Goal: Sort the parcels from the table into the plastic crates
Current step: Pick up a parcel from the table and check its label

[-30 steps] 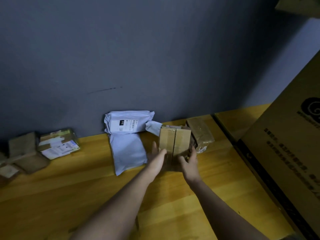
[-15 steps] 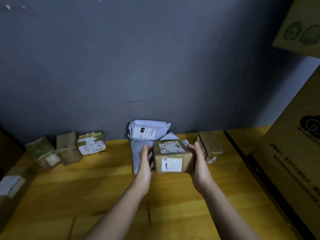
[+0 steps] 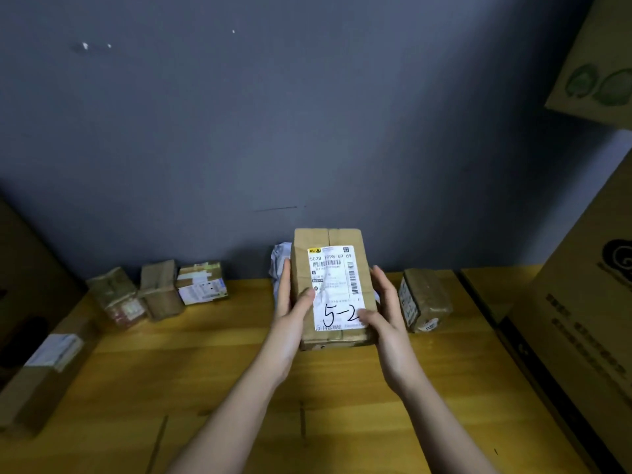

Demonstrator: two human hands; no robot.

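Observation:
I hold a brown cardboard parcel [image 3: 330,241] above the wooden table [image 3: 219,371], its white label with a handwritten "5-2" facing me. My left hand [image 3: 290,304] grips its left side, thumb on the label. My right hand [image 3: 384,311] grips the right side, thumb on the label's lower corner. A grey mailer bag [image 3: 278,265] is mostly hidden behind the parcel. A taped brown parcel [image 3: 424,299] lies just to the right. No plastic crate is in view.
Three small taped parcels [image 3: 160,290] lie at the back left by the grey wall. A longer box [image 3: 44,374] sits at the left edge. Large cardboard cartons [image 3: 581,319] stand at the right, another carton [image 3: 598,63] higher up.
The parcel was taken off the table with both hands, lifted and turned until its label faces me. The view has shifted to the left and up.

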